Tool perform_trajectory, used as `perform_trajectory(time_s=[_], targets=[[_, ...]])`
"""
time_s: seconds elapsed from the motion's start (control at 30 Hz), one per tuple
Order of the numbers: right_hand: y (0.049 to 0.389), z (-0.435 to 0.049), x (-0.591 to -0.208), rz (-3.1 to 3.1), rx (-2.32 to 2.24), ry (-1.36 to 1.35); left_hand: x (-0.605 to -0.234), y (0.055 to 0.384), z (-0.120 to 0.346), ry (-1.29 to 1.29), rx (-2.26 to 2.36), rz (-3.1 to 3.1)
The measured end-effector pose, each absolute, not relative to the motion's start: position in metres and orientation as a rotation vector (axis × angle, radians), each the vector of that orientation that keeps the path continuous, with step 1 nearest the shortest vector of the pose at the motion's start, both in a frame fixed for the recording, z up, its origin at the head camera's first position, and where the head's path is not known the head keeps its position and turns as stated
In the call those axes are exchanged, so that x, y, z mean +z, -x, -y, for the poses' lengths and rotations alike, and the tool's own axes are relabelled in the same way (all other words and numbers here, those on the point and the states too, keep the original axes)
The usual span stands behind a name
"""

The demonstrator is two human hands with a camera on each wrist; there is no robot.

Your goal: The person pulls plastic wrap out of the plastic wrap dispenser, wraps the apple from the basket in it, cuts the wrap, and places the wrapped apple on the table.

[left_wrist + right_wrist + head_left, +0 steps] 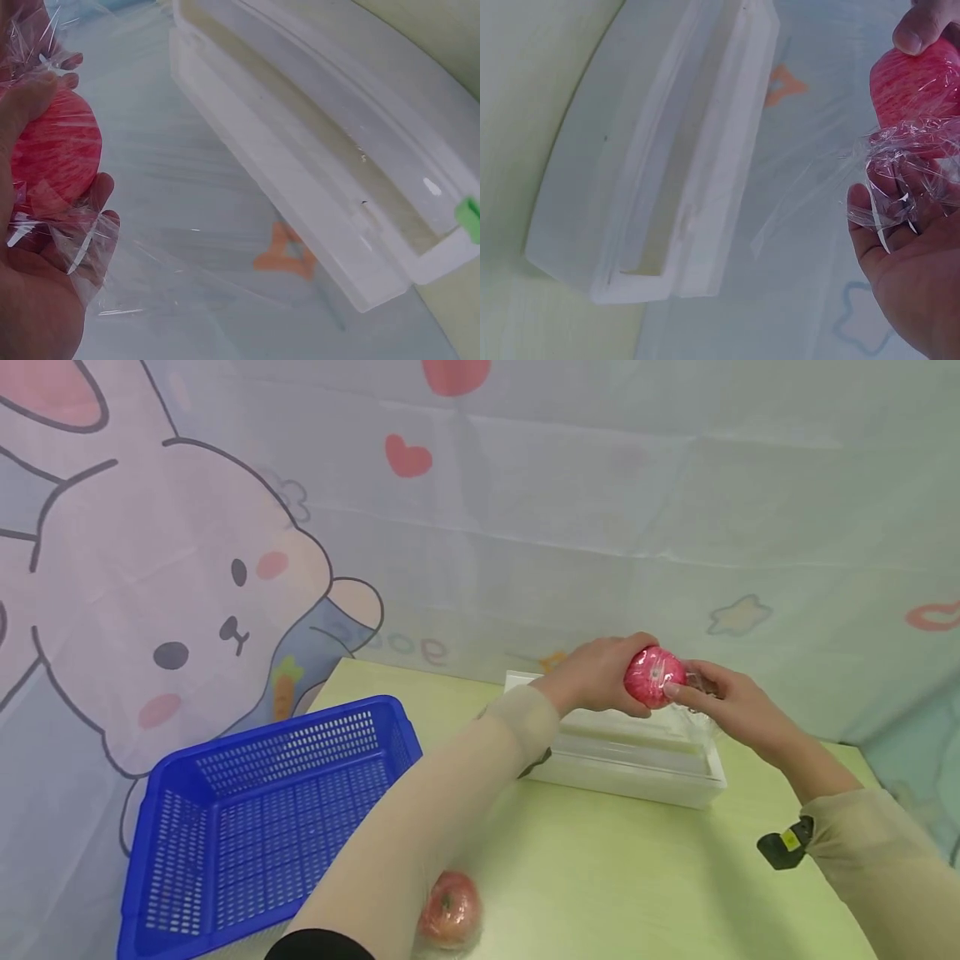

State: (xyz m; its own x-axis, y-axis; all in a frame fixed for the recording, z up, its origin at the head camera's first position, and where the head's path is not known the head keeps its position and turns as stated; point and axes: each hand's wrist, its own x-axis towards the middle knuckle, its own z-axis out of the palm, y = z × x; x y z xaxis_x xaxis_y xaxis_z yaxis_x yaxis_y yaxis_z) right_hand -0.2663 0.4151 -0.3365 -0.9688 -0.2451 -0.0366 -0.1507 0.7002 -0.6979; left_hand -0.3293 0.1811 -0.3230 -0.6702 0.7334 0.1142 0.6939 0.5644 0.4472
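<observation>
Holding a red apple (654, 675) in the left grip (600, 675), bending the thumb and the fingers round its left side, in the air above the worktop (600, 877). Holding the right grip (738, 706) just beside, at the other side of the same apple. Pressing the right thumb on the front of the apple, and pinching crinkled clear film (889, 154) with this right grip. Covering at least a part of the apple with the film, and letting a loose piece of it hang near the right grip. Not being able to tell the exact place of every right fingertip, because of the shine.

Seeing a long white box (637, 789) below both grips, standing on the worktop with its inside uncovered. Hiding some of this box behind the hands and the left sleeve (435, 810). Noticing also a small green piece (469, 217) at one end of the box, in the left wrist view.

Finding a blue basket (277, 827) well apart from the left grip, to its left, with many small holes in the walls and the floor. Seeing a second apple (450, 910) lying on the worktop in shiny wrapping, nearer to the body than the left grip, and to its left.

Wearing a small black device (783, 847) with a yellow mark behind the right grip, at the wrist. Seeing a pale cloth (562, 485) hanging behind both grips, with a big rabbit, red hearts and a star printed on it.
</observation>
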Motion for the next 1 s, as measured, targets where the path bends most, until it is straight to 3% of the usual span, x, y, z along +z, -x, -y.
perform_trajectory(time_s=[1.0], targets=[[0.260,-0.418,-0.278,-2.875,-1.068,0.350,-0.264,0.305,-0.174,-1.231,0.729,-2.839]])
